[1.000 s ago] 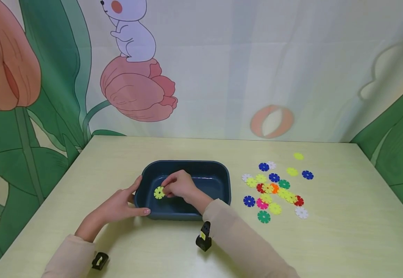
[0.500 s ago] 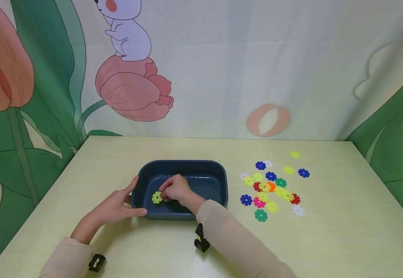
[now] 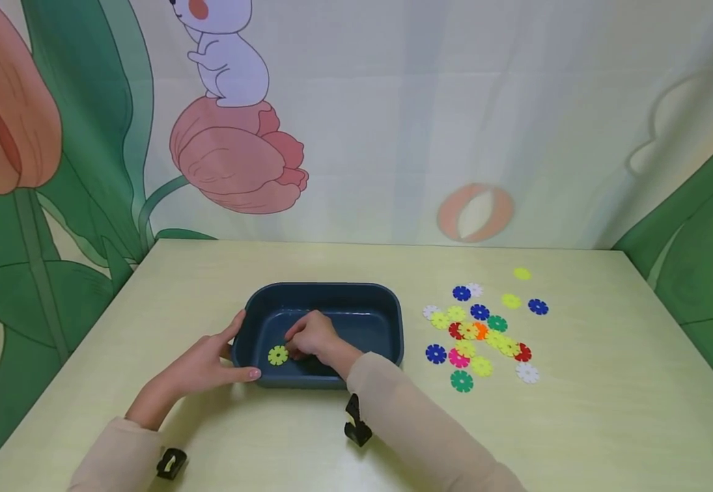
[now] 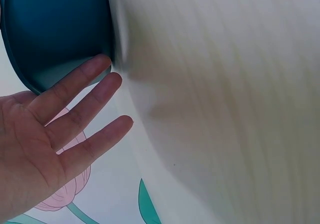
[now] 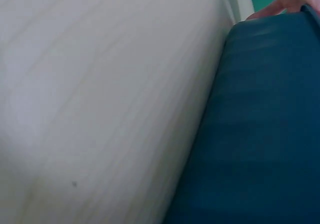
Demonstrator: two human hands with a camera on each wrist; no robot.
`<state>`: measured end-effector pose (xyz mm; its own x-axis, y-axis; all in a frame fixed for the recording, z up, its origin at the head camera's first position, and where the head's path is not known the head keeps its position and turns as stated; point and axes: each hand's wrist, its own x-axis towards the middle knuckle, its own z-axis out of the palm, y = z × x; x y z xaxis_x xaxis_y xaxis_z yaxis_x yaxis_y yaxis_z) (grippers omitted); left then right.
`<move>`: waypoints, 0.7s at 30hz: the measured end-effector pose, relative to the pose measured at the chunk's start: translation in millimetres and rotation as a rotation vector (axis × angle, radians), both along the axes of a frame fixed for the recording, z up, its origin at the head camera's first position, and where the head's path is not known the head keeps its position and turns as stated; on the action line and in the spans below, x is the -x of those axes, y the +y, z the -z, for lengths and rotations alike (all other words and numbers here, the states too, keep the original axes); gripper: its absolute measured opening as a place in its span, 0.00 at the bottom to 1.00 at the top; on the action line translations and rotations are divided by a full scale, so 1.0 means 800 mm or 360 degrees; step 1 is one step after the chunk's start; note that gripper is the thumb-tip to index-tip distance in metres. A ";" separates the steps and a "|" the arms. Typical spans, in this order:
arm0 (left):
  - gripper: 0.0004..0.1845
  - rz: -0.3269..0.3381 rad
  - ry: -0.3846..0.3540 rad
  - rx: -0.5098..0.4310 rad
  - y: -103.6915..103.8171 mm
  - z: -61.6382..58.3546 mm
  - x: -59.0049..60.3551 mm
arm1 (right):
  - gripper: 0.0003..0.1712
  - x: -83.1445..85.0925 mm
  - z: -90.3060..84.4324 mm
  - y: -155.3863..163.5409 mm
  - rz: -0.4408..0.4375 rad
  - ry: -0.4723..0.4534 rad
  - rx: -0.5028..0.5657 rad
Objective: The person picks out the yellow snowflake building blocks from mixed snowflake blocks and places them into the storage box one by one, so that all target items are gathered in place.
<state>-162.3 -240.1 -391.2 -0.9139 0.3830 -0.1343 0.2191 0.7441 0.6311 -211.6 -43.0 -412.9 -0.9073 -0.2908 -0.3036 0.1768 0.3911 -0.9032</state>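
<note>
A dark blue rectangular tub (image 3: 362, 328) stands on the table in the head view. At its left end is my left hand (image 3: 209, 365), with the thumb on the near corner and the index finger along the side. The left wrist view shows this hand (image 4: 45, 134) with three fingers straight and spread beside the tub wall (image 4: 60, 34). Inside the tub, my right hand (image 3: 316, 336) pinches the edge of a yellow notched snowflake disc (image 3: 278, 355) low over the floor. Its fingertips are partly hidden. The right wrist camera sees only the tub's outer wall (image 5: 260, 119) and part of the left hand.
Right of the tub lies a loose spread of several snowflake discs, including a blue one (image 3: 436, 353), a pink one (image 3: 458, 358), a green one (image 3: 462, 381) and a white one (image 3: 527, 372). Some overlap. A printed curtain (image 3: 369, 137) hangs behind the table (image 3: 578, 424).
My right hand has lowered the yellow disc toward the tub floor. The left hand stays at the tub's left end. The head view has shifted slightly.
</note>
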 end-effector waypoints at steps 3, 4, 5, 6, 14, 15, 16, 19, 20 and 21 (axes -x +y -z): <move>0.56 -0.0004 -0.0003 0.0002 0.001 -0.001 -0.001 | 0.07 -0.002 -0.003 0.003 -0.0018 0.0005 0.0017; 0.56 -0.0006 -0.0004 0.0004 0.001 -0.001 -0.001 | 0.07 -0.003 -0.005 0.005 -0.0019 0.0004 0.0026; 0.56 -0.0007 -0.0003 0.0009 0.001 -0.001 -0.001 | 0.08 -0.004 -0.008 0.006 -0.0022 0.0001 0.0036; 0.56 -0.0006 -0.0001 0.0012 0.002 -0.002 -0.001 | 0.08 -0.005 -0.010 0.008 -0.0019 -0.0009 0.0056; 0.55 0.0002 0.0009 0.0008 0.001 -0.001 0.000 | 0.09 -0.010 -0.027 0.021 -0.0060 0.0018 0.0163; 0.55 -0.0003 0.0008 0.0009 0.001 -0.001 0.001 | 0.09 -0.011 -0.029 0.023 -0.0070 0.0037 0.0163; 0.55 -0.0011 0.0003 0.0010 0.001 0.000 0.000 | 0.09 -0.011 -0.031 0.025 -0.0079 0.0054 0.0165; 0.56 -0.0019 -0.0005 0.0009 0.001 0.001 0.000 | 0.08 -0.013 -0.037 0.031 -0.0109 0.0111 0.0160; 0.56 -0.0026 -0.0008 0.0011 0.001 0.001 0.001 | 0.08 -0.013 -0.040 0.032 -0.0121 0.0126 0.0160; 0.56 -0.0034 -0.0011 0.0012 0.001 0.001 0.001 | 0.08 -0.013 -0.042 0.034 -0.0133 0.0140 0.0162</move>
<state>-163.0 -239.4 -392.3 -0.9210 0.3621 -0.1434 0.1987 0.7535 0.6267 -200.8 -16.2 -379.3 -0.9006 -0.3914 -0.1893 0.0662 0.3070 -0.9494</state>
